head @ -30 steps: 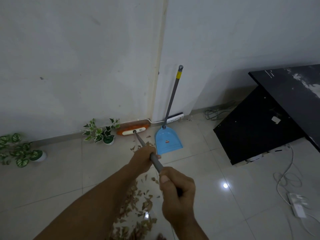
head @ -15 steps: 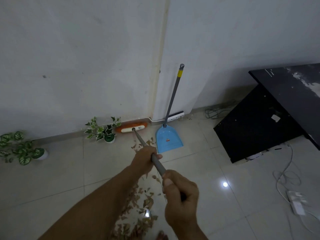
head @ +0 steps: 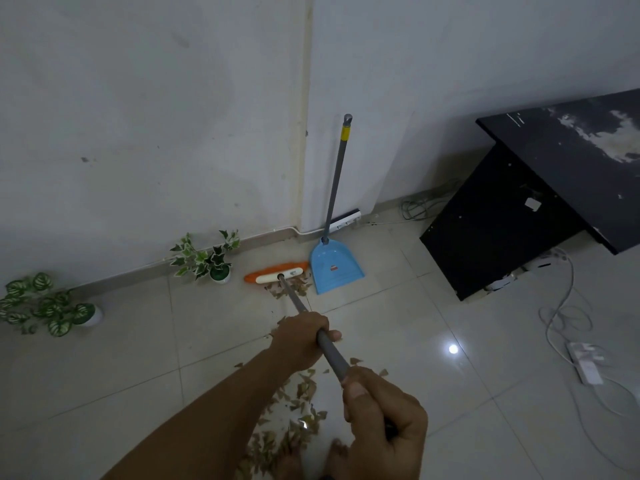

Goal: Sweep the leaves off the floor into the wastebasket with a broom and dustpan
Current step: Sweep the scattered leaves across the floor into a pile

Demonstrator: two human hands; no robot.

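I hold a broom by its grey handle [head: 298,304] with both hands. My left hand [head: 303,341] grips the shaft further down, and my right hand [head: 382,415] grips it close to me. The orange and white broom head [head: 277,273] rests on the floor near the wall, just left of a blue dustpan [head: 334,266]. The dustpan stands on the tiles with its long grey handle leaning against the wall corner. Dry brown leaves [head: 294,424] lie scattered under my arms, and a few lie by the broom head [head: 291,289]. No wastebasket is in view.
Two small potted plants [head: 207,258] [head: 48,304] stand along the wall at left. A black desk [head: 554,188] fills the right side. White cables and a power strip [head: 585,363] lie on the tiles at right; another strip [head: 344,220] sits by the corner.
The broom head has come a little away from the wall toward me, staying just left of the dustpan. Both hands keep their grip on the handle.
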